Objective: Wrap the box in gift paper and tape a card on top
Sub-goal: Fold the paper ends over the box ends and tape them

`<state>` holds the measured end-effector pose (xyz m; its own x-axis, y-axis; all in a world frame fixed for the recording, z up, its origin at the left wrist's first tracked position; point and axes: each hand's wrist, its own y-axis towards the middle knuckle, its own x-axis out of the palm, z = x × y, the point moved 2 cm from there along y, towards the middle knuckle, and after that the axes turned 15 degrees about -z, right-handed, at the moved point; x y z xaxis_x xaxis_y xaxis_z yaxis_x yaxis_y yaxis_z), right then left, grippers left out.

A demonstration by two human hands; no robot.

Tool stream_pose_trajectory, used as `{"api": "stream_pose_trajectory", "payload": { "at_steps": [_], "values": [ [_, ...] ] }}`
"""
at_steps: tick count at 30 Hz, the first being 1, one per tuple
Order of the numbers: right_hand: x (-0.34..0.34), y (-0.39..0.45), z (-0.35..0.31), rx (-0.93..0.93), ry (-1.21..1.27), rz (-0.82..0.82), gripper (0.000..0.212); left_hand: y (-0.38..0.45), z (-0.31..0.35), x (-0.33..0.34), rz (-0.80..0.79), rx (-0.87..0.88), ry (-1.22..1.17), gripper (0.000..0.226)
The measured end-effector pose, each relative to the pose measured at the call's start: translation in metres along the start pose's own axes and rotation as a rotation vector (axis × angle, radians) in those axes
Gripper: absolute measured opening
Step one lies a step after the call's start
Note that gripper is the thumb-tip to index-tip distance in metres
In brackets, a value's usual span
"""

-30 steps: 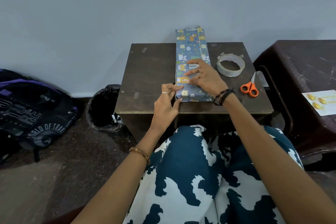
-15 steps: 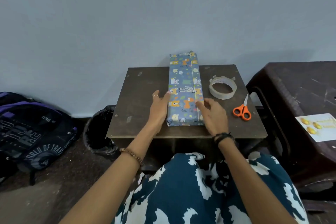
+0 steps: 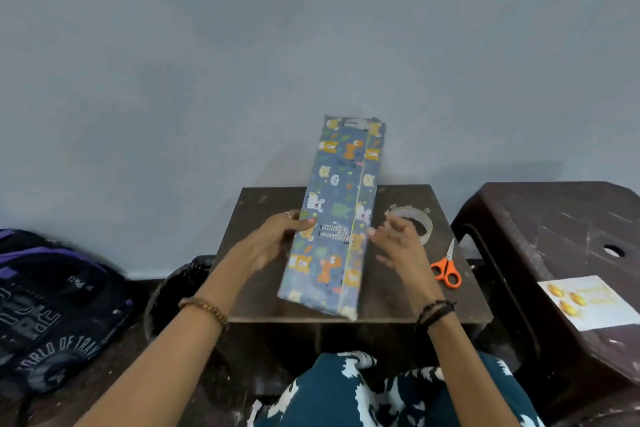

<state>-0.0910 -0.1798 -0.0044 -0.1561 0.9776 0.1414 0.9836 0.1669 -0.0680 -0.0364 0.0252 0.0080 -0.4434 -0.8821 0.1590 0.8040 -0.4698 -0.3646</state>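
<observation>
The long blue animal-print wrapped box (image 3: 337, 218), flat on the table half a second ago, is now raised between the hands, far end tilted up. Left hand (image 3: 277, 239) grips its left edge; right hand (image 3: 398, 243) touches the right edge, fingers loosely curled, grip unclear. Wrapping appears finished; the white card (image 3: 588, 302) waits well right of the right hand.

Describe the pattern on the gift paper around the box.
Blue-grey gift paper printed with small cartoon animals in orange, yellow, white and green; the head view shows it.
</observation>
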Motion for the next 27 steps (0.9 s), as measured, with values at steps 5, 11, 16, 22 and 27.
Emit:
{"api": "stream_pose_trajectory", "payload": {
  "at_steps": [5,11,16,22,27],
  "values": [
    [-0.015,0.007,-0.056,-0.078,0.197,0.085,0.050,-0.018,0.044,0.001,-0.215,-0.014,0.281,0.046],
    [-0.029,-0.013,-0.071,-0.245,0.266,0.366,0.041,-0.018,0.070,0.057,0.175,0.204,0.565,0.049],
    [-0.009,-0.022,-0.069,-0.431,0.400,0.545,0.043,-0.042,0.025,0.139,0.793,0.559,0.073,0.068],
    [0.022,-0.034,-0.052,-0.444,0.580,0.554,0.060,-0.013,0.005,0.160,0.385,0.286,-0.677,0.087],
    [0.034,-0.038,-0.030,-0.330,0.528,0.239,0.053,0.004,0.018,0.127,0.485,0.471,-0.787,0.071]
  ]
}}
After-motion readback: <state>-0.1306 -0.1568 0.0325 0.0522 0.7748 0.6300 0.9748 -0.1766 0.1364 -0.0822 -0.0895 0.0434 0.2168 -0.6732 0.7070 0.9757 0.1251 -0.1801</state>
